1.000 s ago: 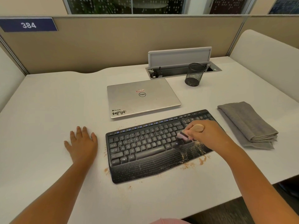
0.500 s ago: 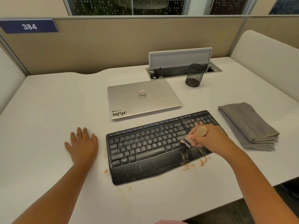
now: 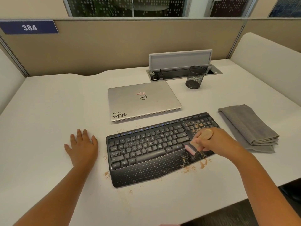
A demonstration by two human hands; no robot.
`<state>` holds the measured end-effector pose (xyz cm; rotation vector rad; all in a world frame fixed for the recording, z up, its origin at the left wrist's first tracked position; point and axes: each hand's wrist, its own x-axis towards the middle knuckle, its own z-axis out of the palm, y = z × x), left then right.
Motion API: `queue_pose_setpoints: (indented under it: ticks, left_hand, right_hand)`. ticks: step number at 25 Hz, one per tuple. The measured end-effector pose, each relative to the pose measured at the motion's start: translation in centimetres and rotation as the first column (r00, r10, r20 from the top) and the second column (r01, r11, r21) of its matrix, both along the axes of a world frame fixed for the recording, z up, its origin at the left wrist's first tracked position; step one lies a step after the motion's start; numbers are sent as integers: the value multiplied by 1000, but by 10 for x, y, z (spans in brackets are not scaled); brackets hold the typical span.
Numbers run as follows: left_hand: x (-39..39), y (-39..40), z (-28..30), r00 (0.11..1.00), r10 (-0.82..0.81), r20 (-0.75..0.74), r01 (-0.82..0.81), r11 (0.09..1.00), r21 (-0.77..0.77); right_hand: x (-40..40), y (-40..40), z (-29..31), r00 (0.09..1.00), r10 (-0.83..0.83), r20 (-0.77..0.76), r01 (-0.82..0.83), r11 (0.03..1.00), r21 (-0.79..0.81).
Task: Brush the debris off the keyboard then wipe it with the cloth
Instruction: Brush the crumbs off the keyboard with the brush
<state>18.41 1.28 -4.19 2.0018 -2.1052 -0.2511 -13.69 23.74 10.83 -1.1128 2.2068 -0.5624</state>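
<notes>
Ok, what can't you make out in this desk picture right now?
Head view only:
- Pink brush bristles: motion-blurred.
- Black keyboard's right end: hidden under the right hand.
- Key legends: too small.
- Folded grey cloth's underside: hidden.
- Black mesh cup's contents: unclear.

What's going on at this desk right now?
A person is brushing crumbs off the keyboard. The right hand grips a small wooden brush, its bristles down near the keyboard's right end, where debris still sits on the number pad. The left hand rests flat on the desk. The folded cloth lies untouched to the right.
</notes>
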Motion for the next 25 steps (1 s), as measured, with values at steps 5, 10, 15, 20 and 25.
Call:
queue_pose_setpoints:
  ticks: [5,10,15,20,25]
  left_hand:
    - [0,0,1,1000,0,-4,0,1000,0]
    - [0,0,1,1000,-2,-6,2,1000,-5]
    - [0,-1,0,1000,0,-7,0,1000,-3]
    - [0,-1,-1,1000,0,-11,0,1000,-4]
    - [1,-1,-1,1000,-7,-15,7,1000,-7]
  right_hand:
    - [-7,-6,-5,993,-115,-27,112,989,-92]
    - [-2,-2,-6,997,-78,-13,76,992,-104]
    - [9,2,-9,989,0,-151,-4,1000,-27]
    - [34,6,-10,971,179,-159,-177,984,27]
    - [18,12,-10,990,-31,-141,11,990,-142]
